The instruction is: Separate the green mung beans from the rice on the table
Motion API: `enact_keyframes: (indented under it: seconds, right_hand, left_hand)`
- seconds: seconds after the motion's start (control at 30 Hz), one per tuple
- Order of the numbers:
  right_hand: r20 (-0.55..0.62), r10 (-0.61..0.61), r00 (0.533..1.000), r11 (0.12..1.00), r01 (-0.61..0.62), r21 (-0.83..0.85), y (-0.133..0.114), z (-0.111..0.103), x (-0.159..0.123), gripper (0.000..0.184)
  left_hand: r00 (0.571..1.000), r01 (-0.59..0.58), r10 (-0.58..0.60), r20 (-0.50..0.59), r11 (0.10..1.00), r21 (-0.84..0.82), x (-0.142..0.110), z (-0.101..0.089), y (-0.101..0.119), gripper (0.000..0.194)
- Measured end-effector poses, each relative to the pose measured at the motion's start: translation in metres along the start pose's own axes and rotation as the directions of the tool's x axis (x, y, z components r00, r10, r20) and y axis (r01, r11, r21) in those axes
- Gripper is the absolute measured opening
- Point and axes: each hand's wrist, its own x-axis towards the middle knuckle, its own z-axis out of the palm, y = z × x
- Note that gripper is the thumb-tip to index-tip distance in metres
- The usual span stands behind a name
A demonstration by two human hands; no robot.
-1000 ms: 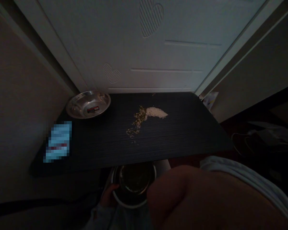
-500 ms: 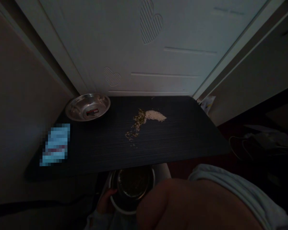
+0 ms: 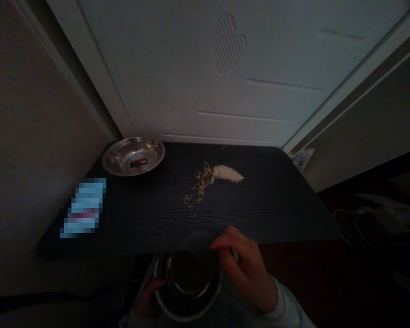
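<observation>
Below the table's front edge, my left hand point(image 3: 148, 294) is closed on the left rim of a pale-rimmed bowl point(image 3: 186, 316). Inside it sits a smaller shiny round container point(image 3: 191, 273) with dark contents I cannot make out. My right hand point(image 3: 244, 262) pinches a thin, dark, see-through piece with a rounded edge point(image 3: 200, 239), held over the table's edge and the bowl. On the dark table lies a pile of white rice-like grains point(image 3: 227, 173), touching a scatter of small greenish grains point(image 3: 204, 177). A few loose grains point(image 3: 191, 199) trail towards me.
A shallow metal basin point(image 3: 136, 157) with a label in its bottom stands at the table's point(image 3: 276, 200) back left. In front of it glows a blurred-out bright screen point(image 3: 85, 207). The white door point(image 3: 191, 54) closes off the back. Cables point(image 3: 360, 228) hang at the right.
My right hand has drawn back from close to the camera and now shows above the bowl's right side, holding the thin dark piece. The view has shifted slightly; the grains look unchanged.
</observation>
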Motion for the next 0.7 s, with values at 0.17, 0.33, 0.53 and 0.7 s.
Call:
enact_keyframes:
  seconds: [0.17, 0.33, 0.53, 0.7]
  right_hand:
    - [-0.06, 0.207, 0.977, 0.97, -0.212, -0.118, 0.033, 0.022, -0.016, 0.02]
    - [0.046, 0.152, 0.987, 0.962, -0.137, -0.236, 0.036, 0.038, -0.007, 0.018]
    - [0.071, 0.196, 0.978, 0.925, -0.16, -0.343, 0.043, 0.05, -0.003, 0.018]
    - [0.015, 0.25, 0.968, 0.897, -0.225, -0.38, 0.05, 0.047, -0.007, 0.017]
  left_hand:
    - [0.999, -0.013, 0.009, 0.05, 0.998, 0.064, 0.039, -0.016, -0.006, 0.008]
    - [0.998, -0.013, 0.015, 0.054, 0.999, -0.041, 0.035, -0.016, -0.008, 0.009]
    - [0.998, -0.042, 0.045, 0.039, 0.994, -0.097, 0.037, -0.017, -0.011, 0.01]
    - [0.998, -0.053, 0.057, 0.031, 0.991, -0.121, 0.047, -0.022, -0.015, 0.009]
